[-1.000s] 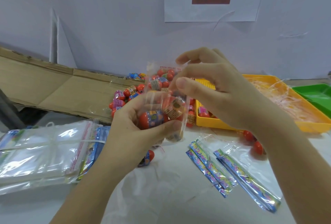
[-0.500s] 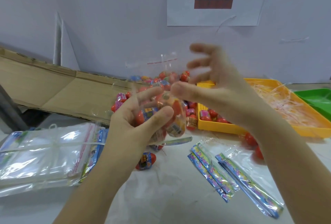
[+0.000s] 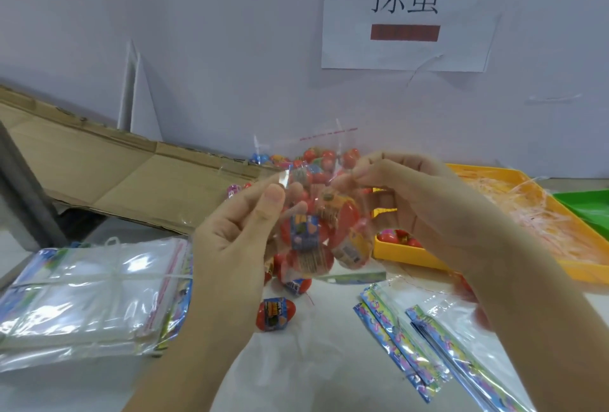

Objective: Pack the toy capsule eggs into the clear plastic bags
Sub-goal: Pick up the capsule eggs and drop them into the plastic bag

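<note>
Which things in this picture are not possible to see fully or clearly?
Head view only:
1. Egg count in the held clear bag: eggs overlap; the left hand and right hand cover its sides.
2. The egg pile behind: mostly hidden by bag and hands.
3. The green tray: cut by the right edge.
4. Label print on the loose egg: too blurred.

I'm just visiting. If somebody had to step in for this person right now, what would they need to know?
Left hand: pinches the bag at its upper left edge.
Right hand: pinches its upper right edge.
Bag: held up in the air, several eggs inside, flap standing up and apparently not sealed.
Done: this bag looks filled.
Left: seal it and set it down. Then pack the loose egg and the pile behind into bags from the stack on the left.
</note>
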Tool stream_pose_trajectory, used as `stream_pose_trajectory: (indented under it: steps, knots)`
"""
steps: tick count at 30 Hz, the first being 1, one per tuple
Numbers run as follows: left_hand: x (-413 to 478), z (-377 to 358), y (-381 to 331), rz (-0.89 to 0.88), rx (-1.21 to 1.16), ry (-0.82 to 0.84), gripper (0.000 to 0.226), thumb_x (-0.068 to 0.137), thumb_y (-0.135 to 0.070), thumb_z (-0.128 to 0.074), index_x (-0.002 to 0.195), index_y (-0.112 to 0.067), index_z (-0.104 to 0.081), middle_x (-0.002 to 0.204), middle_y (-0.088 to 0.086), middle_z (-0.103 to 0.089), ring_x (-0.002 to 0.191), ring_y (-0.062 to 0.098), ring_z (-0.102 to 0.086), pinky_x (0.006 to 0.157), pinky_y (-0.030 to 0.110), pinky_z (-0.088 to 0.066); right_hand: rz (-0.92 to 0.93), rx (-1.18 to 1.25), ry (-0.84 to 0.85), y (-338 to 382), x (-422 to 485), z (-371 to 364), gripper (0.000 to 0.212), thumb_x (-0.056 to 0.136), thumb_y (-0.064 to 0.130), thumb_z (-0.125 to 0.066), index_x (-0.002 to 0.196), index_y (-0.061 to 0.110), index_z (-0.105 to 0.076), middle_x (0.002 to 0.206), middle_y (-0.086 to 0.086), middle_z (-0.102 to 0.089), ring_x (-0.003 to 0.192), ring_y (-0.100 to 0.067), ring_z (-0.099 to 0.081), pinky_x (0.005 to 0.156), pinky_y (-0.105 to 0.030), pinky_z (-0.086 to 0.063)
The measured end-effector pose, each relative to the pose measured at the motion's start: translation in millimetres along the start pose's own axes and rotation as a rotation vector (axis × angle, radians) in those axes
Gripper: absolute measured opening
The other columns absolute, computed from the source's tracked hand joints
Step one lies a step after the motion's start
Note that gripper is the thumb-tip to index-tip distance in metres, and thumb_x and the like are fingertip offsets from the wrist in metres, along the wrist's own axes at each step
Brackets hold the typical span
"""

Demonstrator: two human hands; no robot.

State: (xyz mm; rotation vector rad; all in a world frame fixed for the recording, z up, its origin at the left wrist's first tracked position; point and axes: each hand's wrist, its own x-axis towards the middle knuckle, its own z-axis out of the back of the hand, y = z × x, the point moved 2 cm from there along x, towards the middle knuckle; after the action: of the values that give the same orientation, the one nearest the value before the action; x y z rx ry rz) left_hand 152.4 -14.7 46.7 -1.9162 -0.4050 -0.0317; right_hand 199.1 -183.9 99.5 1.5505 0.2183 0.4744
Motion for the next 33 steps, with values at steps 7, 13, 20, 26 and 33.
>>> stream_pose_trajectory:
  steps: [7, 13, 20, 26, 33]
  knots:
    - [4.0, 3.8, 3.2, -0.014, -0.045, -0.096, 0.034, 0.059, -0.041, -0.074, 0.08, -0.014, -0.08, 0.059, -0.005, -0.068, 0.047, 0.001, -0.058, 0.049, 0.017, -0.049, -0.016, 0.033, 0.02, -4.0, 2.8, -0.3, 0.01, 0.071, 0.02, -0.064, 0.063, 0.022, -0.07, 0.073, -0.005, -0.072, 0.048, -0.017, -0.062, 0.044, -0.026, -0.048]
    - [4.3, 7.0, 2.8, 0.023, -0.062, -0.111, 0.038, 0.062, -0.048, -0.074, 0.087, -0.021, -0.08, 0.084, 0.013, -0.072, 0.064, 0.027, -0.052, 0.061, 0.042, -0.046, -0.029, 0.045, -0.01, -4.6, 1.2, -4.5, 0.011, 0.069, 0.016, -0.062, 0.061, 0.021, -0.068, 0.062, -0.003, -0.067, 0.044, -0.018, -0.061, 0.042, -0.026, -0.049]
    - [6.4, 7.8, 0.2, 0.01, -0.099, -0.13, 0.025, 0.065, -0.04, -0.071, 0.078, -0.021, -0.081, 0.063, -0.002, -0.07, 0.04, 0.002, -0.046, 0.036, 0.018, -0.042, -0.026, -0.007, 0.009, -2.3, -1.2, -6.5, 0.002, 0.063, 0.025, -0.069, 0.062, 0.023, -0.07, 0.078, -0.011, -0.072, 0.051, -0.019, -0.065, 0.046, -0.026, -0.051]
    - [8.9, 10.8, 2.3, -0.035, -0.088, -0.183, 0.032, 0.066, -0.033, -0.071, 0.085, -0.008, -0.077, 0.08, 0.011, -0.076, 0.065, 0.015, -0.072, 0.057, 0.026, -0.06, -0.045, -0.013, -0.016, -5.9, 1.3, -5.4, 0.005, 0.064, 0.025, -0.067, 0.061, 0.025, -0.07, 0.086, -0.01, -0.075, 0.051, -0.016, -0.063, 0.046, -0.026, -0.051]
    - [8.9, 9.9, -1.2, -0.072, -0.037, -0.133, 0.02, 0.082, -0.012, -0.067, 0.093, -0.025, -0.078, 0.086, 0.006, -0.077, 0.071, 0.02, -0.075, 0.058, 0.023, -0.058, -0.057, -0.191, -0.227, -11.6, 2.1, -1.9, 0.011, 0.079, 0.016, -0.069, 0.07, 0.023, -0.067, 0.08, -0.006, -0.072, 0.056, -0.013, -0.064, 0.051, -0.031, -0.055]
